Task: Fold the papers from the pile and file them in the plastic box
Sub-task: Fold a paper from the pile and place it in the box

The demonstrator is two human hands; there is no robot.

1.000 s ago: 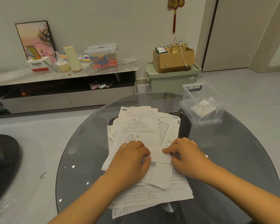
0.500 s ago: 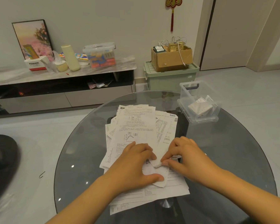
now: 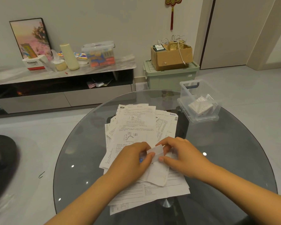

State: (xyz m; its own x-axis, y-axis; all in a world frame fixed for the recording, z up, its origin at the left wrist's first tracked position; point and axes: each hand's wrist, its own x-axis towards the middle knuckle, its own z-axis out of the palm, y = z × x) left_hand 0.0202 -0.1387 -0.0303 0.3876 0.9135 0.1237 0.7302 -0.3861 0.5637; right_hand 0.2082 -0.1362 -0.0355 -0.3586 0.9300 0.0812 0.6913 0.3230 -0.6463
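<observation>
Head view: both hands [image 3: 133, 161] [image 3: 183, 155] pinch paper slip [image 3: 155, 151]; "Panasonic" box [image 3: 34, 63] behind.

loose pile of printed white papers [image 3: 136, 125] fanned across round glass table [image 3: 81, 143]; one small sheet [image 3: 155, 152] partly folded, lifted above pile's near side. clear plastic box [image 3: 199, 103] at far right, lidless, folded papers [image 3: 201, 106] inside.
</observation>
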